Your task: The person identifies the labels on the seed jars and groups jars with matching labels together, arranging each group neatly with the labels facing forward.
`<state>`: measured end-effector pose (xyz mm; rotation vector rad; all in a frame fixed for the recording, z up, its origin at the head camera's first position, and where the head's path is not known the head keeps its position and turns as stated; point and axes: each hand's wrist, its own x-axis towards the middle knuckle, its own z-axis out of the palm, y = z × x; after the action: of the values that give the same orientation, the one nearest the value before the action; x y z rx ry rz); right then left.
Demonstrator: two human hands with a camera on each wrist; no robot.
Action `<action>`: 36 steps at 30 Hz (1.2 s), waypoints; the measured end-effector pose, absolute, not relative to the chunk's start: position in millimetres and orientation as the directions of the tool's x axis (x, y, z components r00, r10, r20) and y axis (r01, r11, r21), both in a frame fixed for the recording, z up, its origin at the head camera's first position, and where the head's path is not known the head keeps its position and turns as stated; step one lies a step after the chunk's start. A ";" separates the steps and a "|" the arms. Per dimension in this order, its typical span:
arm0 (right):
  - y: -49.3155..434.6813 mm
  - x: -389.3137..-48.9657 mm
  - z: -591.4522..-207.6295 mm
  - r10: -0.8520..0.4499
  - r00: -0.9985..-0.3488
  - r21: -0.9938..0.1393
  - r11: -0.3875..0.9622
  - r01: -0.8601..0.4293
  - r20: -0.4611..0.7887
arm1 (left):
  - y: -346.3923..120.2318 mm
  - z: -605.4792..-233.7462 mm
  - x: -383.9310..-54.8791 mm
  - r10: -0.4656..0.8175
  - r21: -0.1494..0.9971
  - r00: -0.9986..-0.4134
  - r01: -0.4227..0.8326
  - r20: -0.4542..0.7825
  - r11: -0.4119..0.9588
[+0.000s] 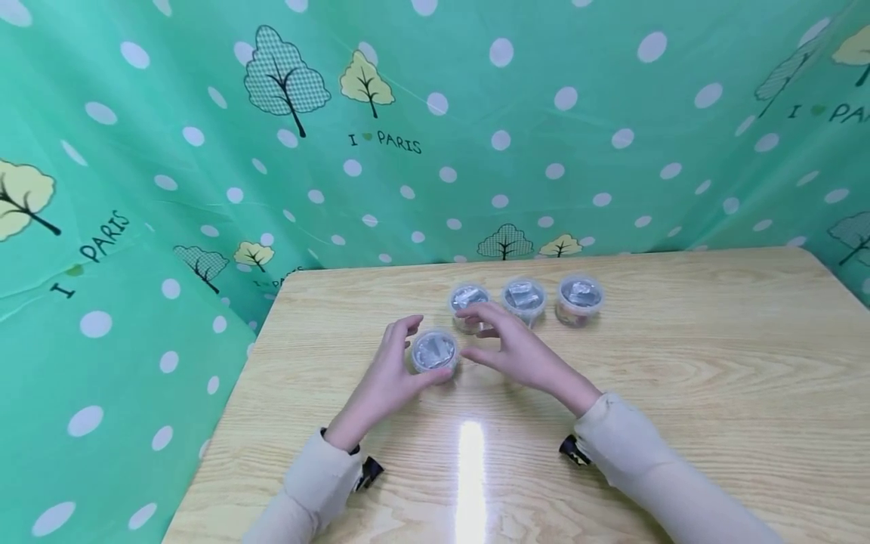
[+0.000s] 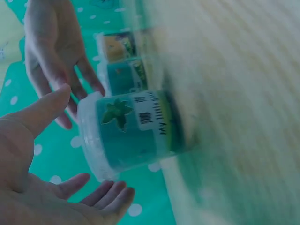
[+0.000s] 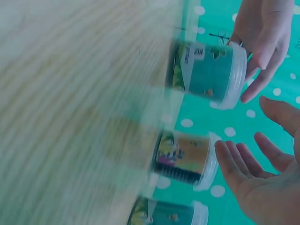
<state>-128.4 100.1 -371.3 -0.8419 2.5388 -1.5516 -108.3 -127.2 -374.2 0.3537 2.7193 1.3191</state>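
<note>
A small clear-lidded plastic tub (image 1: 435, 349) stands upright on the table, its label turquoise with a leaf-green plant in the left wrist view. My left hand (image 1: 397, 366) is spread around its left and near sides, thumb overlapping the front of the lid. In the left wrist view the thumb stands apart from the lid and the fingers lie right by its rim. My right hand (image 1: 516, 347) hovers to the right with loosely bent fingers, holding nothing. Its fingertips overlap a second tub (image 1: 465, 293), which has an orange label (image 3: 183, 157).
Two more lidded tubs, a middle one (image 1: 524, 293) and a right one (image 1: 580, 291), stand in a row with the second near the back of the wooden table (image 1: 714, 363). A green dotted cloth (image 1: 503, 151) hangs behind and at the left.
</note>
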 end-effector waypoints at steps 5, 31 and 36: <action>109.1 -129.0 -371.4 -0.423 -0.881 -0.783 0.465 -0.414 0.214 | -123.8 -368.7 -113.8 0.261 0.814 -0.963 0.200 0.062 0.545; 120.2 -135.8 -373.3 -0.411 -0.910 -0.664 0.664 -0.343 0.059 | -93.4 -364.4 -146.0 0.261 0.821 -0.960 0.227 0.099 0.523; 118.1 -136.8 -374.7 -0.417 -0.908 -0.680 0.652 -0.336 0.049 | -88.9 -368.8 -154.0 0.247 0.796 -0.964 0.224 0.097 0.563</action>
<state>-136.8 118.1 -374.7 -0.6299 2.7527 -1.0980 -154.0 -88.9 -368.8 0.4149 2.7542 1.3970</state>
